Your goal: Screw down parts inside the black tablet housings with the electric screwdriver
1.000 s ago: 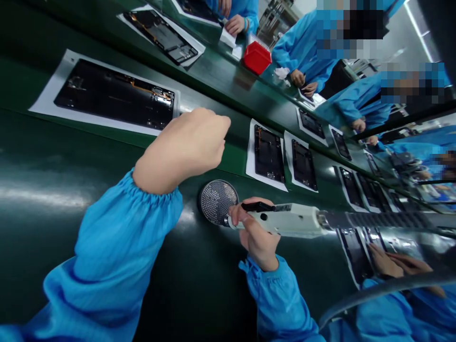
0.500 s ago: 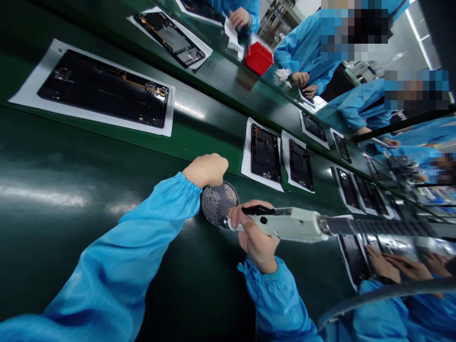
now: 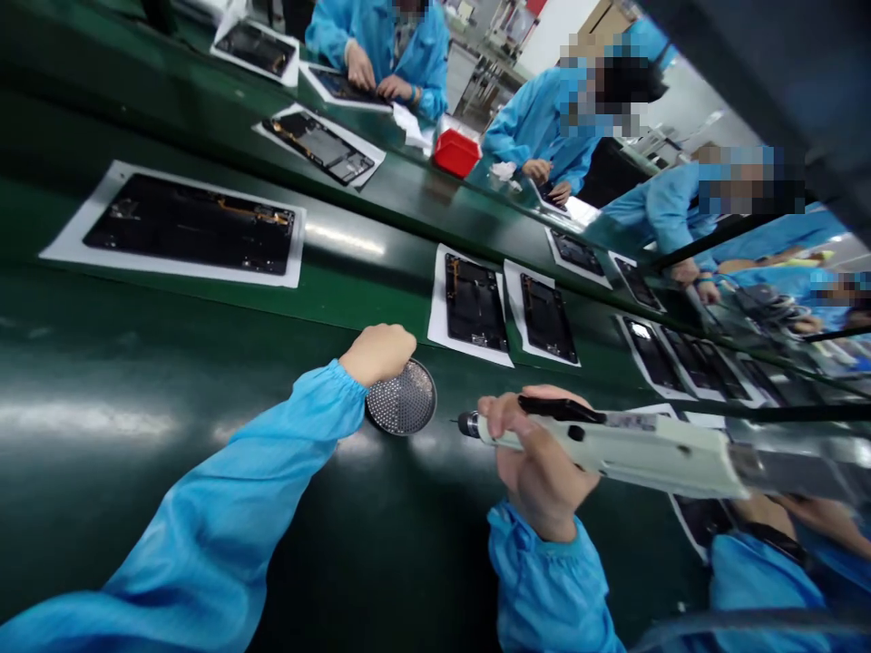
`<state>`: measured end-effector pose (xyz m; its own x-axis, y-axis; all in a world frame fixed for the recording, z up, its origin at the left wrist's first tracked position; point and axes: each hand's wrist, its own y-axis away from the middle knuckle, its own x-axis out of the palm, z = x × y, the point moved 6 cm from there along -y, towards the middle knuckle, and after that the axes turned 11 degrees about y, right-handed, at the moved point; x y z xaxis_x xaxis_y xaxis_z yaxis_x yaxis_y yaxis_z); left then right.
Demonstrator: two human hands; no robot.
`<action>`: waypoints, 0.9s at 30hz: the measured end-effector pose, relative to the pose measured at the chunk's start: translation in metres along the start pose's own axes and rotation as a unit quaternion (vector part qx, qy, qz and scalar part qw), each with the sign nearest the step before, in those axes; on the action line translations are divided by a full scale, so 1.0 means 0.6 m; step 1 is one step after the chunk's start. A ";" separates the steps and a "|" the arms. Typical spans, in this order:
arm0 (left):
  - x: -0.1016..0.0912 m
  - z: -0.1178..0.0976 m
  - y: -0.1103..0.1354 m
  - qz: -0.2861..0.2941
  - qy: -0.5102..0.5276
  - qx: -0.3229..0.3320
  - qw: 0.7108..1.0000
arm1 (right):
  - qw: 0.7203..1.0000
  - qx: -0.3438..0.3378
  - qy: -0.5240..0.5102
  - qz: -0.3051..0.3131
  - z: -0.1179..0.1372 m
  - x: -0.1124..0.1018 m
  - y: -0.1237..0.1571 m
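Note:
My left hand [image 3: 379, 352] is closed on the rim of a round, perforated metal screw tray [image 3: 403, 404], its fingertips hidden behind the hand. The tray's surface is dotted with small holes, and whether screws sit in them is too small to tell. To the right, my right hand [image 3: 541, 467] wraps around a pale electric screwdriver [image 3: 657, 458] with a black lever on top. The screwdriver lies nearly level, its thin bit pointing left towards the tray but apart from it.
A large tablet housing [image 3: 194, 222] lies on white paper at the left. Beyond the tray are two smaller tablet housings [image 3: 476, 304]. A red bin [image 3: 456, 152] stands across the bench. Co-workers in blue sit opposite, and a co-worker's sleeve [image 3: 762, 571] is close on my right.
My right hand has drawn the electric screwdriver to the right, away from the screw tray, so its tip now shows. My left hand still grips the tray. The camera view has shifted somewhat.

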<state>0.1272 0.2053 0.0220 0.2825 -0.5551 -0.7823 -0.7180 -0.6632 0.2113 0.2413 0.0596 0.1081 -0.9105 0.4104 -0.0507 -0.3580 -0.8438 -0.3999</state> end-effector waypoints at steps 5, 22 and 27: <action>0.006 0.030 0.034 -0.010 -0.050 -0.039 0.998 | 0.997 0.001 0.004 -0.077 0.008 -0.063 -0.013; -0.042 0.042 -0.125 -0.139 0.168 -0.209 0.953 | 0.988 -0.013 -0.026 -0.154 -0.018 -0.139 -0.052; -0.027 0.029 -0.137 -0.157 0.384 -0.209 0.885 | 0.982 -0.035 -0.031 -0.182 -0.004 -0.160 -0.059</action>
<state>0.1709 0.2775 0.0071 0.8911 -0.3822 -0.2448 -0.2750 -0.8837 0.3788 0.3416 0.0509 0.1247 -0.7359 0.6571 0.1632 -0.6499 -0.6180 -0.4423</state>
